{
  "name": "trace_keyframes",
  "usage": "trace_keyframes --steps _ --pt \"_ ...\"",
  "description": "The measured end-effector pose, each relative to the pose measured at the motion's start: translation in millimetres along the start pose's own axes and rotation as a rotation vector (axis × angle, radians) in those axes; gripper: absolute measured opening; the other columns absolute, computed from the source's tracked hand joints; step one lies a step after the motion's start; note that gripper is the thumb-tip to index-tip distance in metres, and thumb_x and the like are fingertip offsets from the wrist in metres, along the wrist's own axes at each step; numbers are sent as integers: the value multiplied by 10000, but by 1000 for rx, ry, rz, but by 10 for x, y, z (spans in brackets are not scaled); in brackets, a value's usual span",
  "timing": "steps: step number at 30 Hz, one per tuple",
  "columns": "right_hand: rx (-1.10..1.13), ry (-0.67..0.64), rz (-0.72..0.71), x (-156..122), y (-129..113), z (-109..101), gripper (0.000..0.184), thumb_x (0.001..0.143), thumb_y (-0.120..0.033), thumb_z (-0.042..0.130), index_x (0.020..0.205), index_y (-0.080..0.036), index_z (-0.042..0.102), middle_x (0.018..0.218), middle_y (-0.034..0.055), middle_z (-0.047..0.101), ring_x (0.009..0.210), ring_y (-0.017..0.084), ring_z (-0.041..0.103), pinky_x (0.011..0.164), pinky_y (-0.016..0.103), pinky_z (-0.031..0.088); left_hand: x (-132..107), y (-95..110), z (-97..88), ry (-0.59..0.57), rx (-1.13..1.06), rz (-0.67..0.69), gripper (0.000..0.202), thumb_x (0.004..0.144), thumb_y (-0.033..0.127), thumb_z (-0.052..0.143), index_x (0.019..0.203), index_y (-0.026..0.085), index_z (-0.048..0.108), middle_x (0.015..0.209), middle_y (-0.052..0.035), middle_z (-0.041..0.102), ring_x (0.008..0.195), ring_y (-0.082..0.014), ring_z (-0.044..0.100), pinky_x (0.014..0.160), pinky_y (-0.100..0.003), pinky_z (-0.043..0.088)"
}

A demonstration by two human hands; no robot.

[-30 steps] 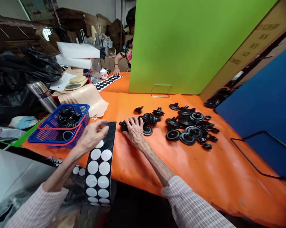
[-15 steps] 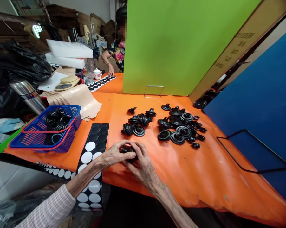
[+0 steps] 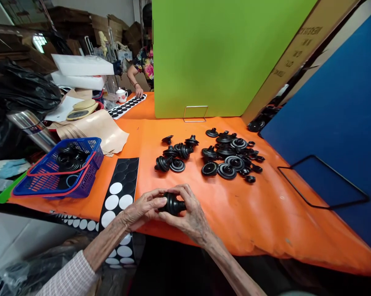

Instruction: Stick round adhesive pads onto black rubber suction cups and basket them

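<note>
Knob (image 3: 173, 204), black, round and ribbed, sat over the near edge of the orange table (image 3: 250, 213). It was pinched at its two ends between the fingers of the left hand (image 3: 142, 209) and the right hand (image 3: 193, 216). The blue slotted basket (image 3: 89, 142) at the left held black rings. A second earlier the right hand had been out at the small cluster (image 3: 173, 158) and the left on the sheet (image 3: 125, 172); both had since drawn in together. The sheet was black with white round gaps.
</note>
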State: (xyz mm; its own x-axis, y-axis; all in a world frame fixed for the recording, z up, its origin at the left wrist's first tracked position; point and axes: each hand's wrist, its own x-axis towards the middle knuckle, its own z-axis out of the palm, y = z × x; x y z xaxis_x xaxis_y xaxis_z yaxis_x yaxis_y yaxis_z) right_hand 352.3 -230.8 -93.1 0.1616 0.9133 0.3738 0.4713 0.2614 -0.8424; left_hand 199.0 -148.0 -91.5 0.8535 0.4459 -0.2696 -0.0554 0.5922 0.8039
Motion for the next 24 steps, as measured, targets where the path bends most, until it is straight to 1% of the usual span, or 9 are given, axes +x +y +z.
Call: trace_keyframes --steps 5,7,10,12,15,17,19,22,24 --pt "72 -257 36 -57 -65 -128 510 718 -313 773 1172 -275 544 1122 43 531 1037 192 572 835 322 529 -111 2 21 2 1 10 375 819 272 662 1184 196 612 1213 -114 598 1057 -238 610 818 -314 518" --pt "100 -157 127 -75 17 -140 463 736 -391 750 1124 -254 538 1074 44 554 998 201 599 800 338 546 -175 -1 58 26 -25 21 387 798 273 686 1172 197 617 1168 -102 612 1001 -218 620 832 -334 520" --pt "105 63 312 -68 176 -120 405 824 -499 621 1087 -230 473 875 10 583 766 187 650 661 361 576 -281 -19 145 101 -120 36 442 750 301 740 1165 215 614 1085 -79 633 898 -198 638 834 -369 530" --pt "-27 101 283 -29 234 -113 410 840 -515 589 1097 -220 467 834 16 602 719 200 652 649 390 583 -318 -27 196 209 -187 19 463 732 331 757 1159 223 613 1019 -70 648 852 -203 651 796 -369 544" --pt "-280 81 123 77 272 -179 474 777 -490 673 1142 -224 530 1073 106 632 1013 272 627 867 425 551 -278 1 233 464 -310 -103 290 755 345 732 970 168 652 862 -75 658 751 -211 661 637 -315 551" --pt "-474 150 116 133 340 -341 400 823 -451 626 1157 -240 562 1175 108 611 1121 262 578 953 390 506 -222 47 242 605 -399 -180 213 810 351 664 794 144 615 747 -78 637 658 -209 650 521 -285 518" --pt "-683 278 187 138 484 -634 286 899 -374 501 1118 -210 586 1135 123 619 1080 257 583 950 416 491 -185 96 247 679 -459 -202 238 853 342 600 722 147 560 680 -72 616 596 -204 634 477 -285 505" --pt "-800 452 342 71 797 -1202 291 904 -253 393 1080 -108 573 1101 219 590 1075 340 548 941 603 407 -177 121 255 726 -468 -204 174 865 295 590 765 158 548 684 -62 631 590 -206 648 475 -289 517" --pt "-814 462 402 9 983 -1510 272 885 -245 404 1041 -108 580 1046 219 607 1059 349 548 920 617 396 -185 91 271 697 -438 -190 125 868 267 591 822 153 571 726 -66 658 600 -203 662 460 -262 506"
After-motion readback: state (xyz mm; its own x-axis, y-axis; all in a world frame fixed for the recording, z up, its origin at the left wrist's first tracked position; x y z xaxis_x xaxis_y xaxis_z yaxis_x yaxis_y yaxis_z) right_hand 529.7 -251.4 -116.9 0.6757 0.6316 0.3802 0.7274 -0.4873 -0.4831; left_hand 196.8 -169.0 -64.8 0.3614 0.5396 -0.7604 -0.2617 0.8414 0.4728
